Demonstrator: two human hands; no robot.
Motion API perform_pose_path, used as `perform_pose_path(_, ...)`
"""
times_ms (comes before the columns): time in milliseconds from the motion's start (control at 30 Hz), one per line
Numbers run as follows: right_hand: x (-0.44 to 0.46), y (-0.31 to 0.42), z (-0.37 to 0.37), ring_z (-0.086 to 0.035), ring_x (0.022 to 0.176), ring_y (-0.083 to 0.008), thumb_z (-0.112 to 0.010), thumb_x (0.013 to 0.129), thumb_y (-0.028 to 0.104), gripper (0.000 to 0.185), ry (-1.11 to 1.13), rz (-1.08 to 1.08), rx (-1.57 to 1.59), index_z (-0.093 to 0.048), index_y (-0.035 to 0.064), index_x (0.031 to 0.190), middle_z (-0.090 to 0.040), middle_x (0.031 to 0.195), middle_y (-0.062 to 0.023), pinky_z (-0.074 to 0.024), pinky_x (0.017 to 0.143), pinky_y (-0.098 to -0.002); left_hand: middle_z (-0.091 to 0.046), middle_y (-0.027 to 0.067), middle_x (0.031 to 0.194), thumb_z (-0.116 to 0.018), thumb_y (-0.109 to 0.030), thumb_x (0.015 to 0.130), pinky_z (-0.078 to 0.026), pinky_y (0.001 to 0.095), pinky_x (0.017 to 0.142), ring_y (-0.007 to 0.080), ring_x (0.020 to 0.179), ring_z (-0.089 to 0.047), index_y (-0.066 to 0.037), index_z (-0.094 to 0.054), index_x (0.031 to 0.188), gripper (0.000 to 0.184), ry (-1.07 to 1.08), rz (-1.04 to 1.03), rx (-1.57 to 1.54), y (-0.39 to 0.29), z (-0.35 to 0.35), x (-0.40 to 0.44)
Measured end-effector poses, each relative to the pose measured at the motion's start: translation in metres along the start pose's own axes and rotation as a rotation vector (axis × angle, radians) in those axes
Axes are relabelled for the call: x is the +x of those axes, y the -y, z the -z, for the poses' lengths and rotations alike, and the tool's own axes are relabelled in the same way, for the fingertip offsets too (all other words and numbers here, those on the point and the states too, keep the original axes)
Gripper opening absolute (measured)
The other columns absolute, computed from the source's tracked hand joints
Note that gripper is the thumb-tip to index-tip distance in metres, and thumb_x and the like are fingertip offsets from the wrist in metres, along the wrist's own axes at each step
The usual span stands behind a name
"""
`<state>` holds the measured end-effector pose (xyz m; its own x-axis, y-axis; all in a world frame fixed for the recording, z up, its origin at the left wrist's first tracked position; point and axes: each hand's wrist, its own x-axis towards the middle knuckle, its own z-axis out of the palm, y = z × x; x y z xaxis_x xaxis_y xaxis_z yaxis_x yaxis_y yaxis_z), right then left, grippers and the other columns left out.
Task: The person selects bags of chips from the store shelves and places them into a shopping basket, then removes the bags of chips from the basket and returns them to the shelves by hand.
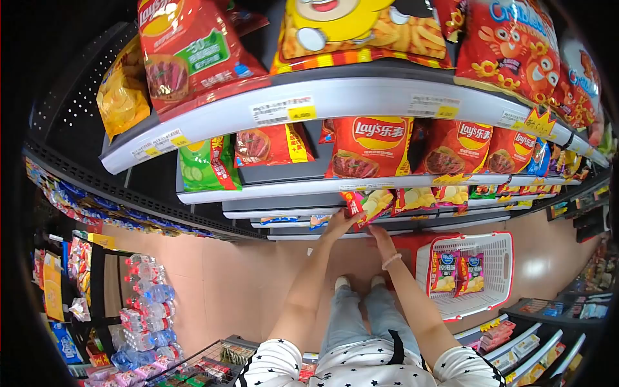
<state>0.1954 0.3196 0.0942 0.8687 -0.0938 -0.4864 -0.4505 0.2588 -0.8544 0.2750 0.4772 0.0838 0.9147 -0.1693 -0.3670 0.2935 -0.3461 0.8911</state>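
My left hand (343,224) is at a lower shelf, its fingers closed on the edge of a red and yellow chip bag (369,205). Just right of it and a little lower is my right hand (382,240), below the same bag, with its fingers apart. More bags like it (416,198) stand in a row to the right on that shelf. A white basket with a red rim (506,271) rests on the floor to my right, and two pink and yellow chip bags (443,272) lie inside it.
Overhanging shelf edges (361,97) with price tags project above my hands, carrying large chip bags (509,45). Red Lay's bags (373,145) fill the shelf below them. Bottle packs (151,309) stand at left; low racks (535,342) are behind at right.
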Motion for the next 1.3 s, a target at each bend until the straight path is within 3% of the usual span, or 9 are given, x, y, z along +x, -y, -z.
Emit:
perform_pose_path(233,-0.02,-0.04,0.066,-0.059,0.068,-0.0128,-0.052,0.085,0.042,0.038,-0.047,-0.266,-0.011,-0.055,0.0088,0.102,-0.057,0.1,-0.0043,-0.0468,0.062,-0.0265,-0.062,0.0187,0.08,-0.054,-0.049,0.082,-0.045,0.0399,0.066,0.0328,0.076,-0.061,-0.002,-0.058,0.094,0.048,-0.071,-0.094,0.147,0.019,0.003,-0.05)
perform_pose_path(300,-0.019,-0.051,0.085,-0.06,0.084,-0.0155,-0.053,0.084,0.047,0.049,-0.157,-0.185,-0.035,-0.053,0.0088,0.115,-0.061,0.099,-0.0063,-0.0481,0.077,-0.0312,-0.062,0.0188,0.084,-0.056,-0.045,0.082,-0.044,0.0398,0.068,0.033,0.079,-0.06,-0.002,-0.058,0.094,0.045,-0.082,-0.076,0.079,0.039,0.01,-0.082)
perform_pose_path(433,-0.035,-0.045,0.084,-0.048,0.109,-0.0145,-0.052,0.086,0.042,0.059,0.181,-0.017,-0.238,-0.035,0.0103,0.134,-0.05,0.121,-0.0092,-0.0433,0.085,-0.0293,-0.061,0.0185,0.084,-0.06,-0.031,0.082,-0.045,0.0389,0.068,0.0325,0.078,-0.059,-0.001,-0.058,0.093,0.033,-0.003,-0.095,0.108,0.027,0.022,-0.179)
perform_pose_path(600,-0.099,0.028,0.069,-0.048,0.109,-0.018,-0.067,0.078,0.028,0.07,0.676,-0.167,-0.382,-0.032,-0.0008,0.131,-0.051,0.12,-0.0131,-0.0386,0.094,-0.0306,-0.06,0.0183,0.082,-0.063,-0.032,0.079,-0.044,0.0409,0.072,0.0329,0.079,-0.057,-0.001,-0.059,0.088,0.033,0.192,-0.077,0.425,0.016,-0.018,-0.254)
perform_pose_path(833,-0.164,0.059,0.201,-0.04,0.118,-0.0192,-0.082,0.054,0.015,0.104,0.43,-0.066,-0.306,-0.02,-0.0011,0.136,-0.043,0.127,-0.013,-0.0318,0.1,-0.0295,-0.059,0.0163,0.081,-0.06,-0.036,0.08,-0.042,0.0399,0.076,0.0322,0.083,-0.056,0.001,-0.058,0.081,0.037,0.401,-0.523,0.567,-0.062,-0.127,-0.245)
perform_pose_path(1067,-0.165,0.023,0.357,-0.054,0.099,-0.0174,-0.075,0.068,0.015,0.073,-0.255,-0.121,0.248,-0.036,-0.0024,0.127,-0.053,0.114,-0.0097,-0.0446,0.085,-0.0295,-0.059,0.0162,0.088,-0.055,-0.036,0.083,-0.042,0.0392,0.08,0.0316,0.085,-0.056,-0.002,-0.058,0.089,0.034,0.504,-0.561,0.697,-0.1,-0.263,-0.182)
perform_pose_path(1167,-0.126,-0.024,0.4,-0.058,0.09,-0.0156,-0.073,0.07,0.014,0.065,-0.267,-0.162,0.233,-0.039,-0.0016,0.124,-0.057,0.108,-0.0084,-0.0476,0.078,-0.0282,-0.059,0.0153,0.087,-0.056,-0.035,0.083,-0.042,0.0405,0.082,0.0327,0.084,-0.056,-0.002,-0.054,0.099,0.038,0.424,-0.418,0.732,-0.114,-0.278,-0.16)
perform_pose_path(1233,-0.099,-0.078,0.413,-0.057,0.095,-0.0175,-0.075,0.069,0.016,0.066,-0.283,-0.202,0.245,-0.041,-0.0014,0.123,-0.057,0.11,-0.0088,-0.0458,0.082,-0.0292,-0.057,0.0194,0.097,-0.054,-0.04,0.084,-0.04,0.0404,0.087,0.0349,0.094,-0.054,0.002,-0.048,0.11,0.05,0.083,-0.084,0.375,-0.121,-0.271,-0.147)
perform_pose_path(1300,-0.078,-0.129,0.418,-0.054,0.1,-0.0208,-0.078,0.065,0.023,0.074,-0.425,-0.155,-0.311,-0.041,-0.0021,0.123,-0.057,0.108,-0.0112,-0.043,0.087,-0.0318,-0.049,0.0237,0.111,-0.057,-0.044,0.082,-0.035,0.0416,0.092,0.0373,0.107,-0.046,0.005,-0.04,0.118,0.063,-0.439,-0.275,0.442,-0.082,-0.252,-0.108)
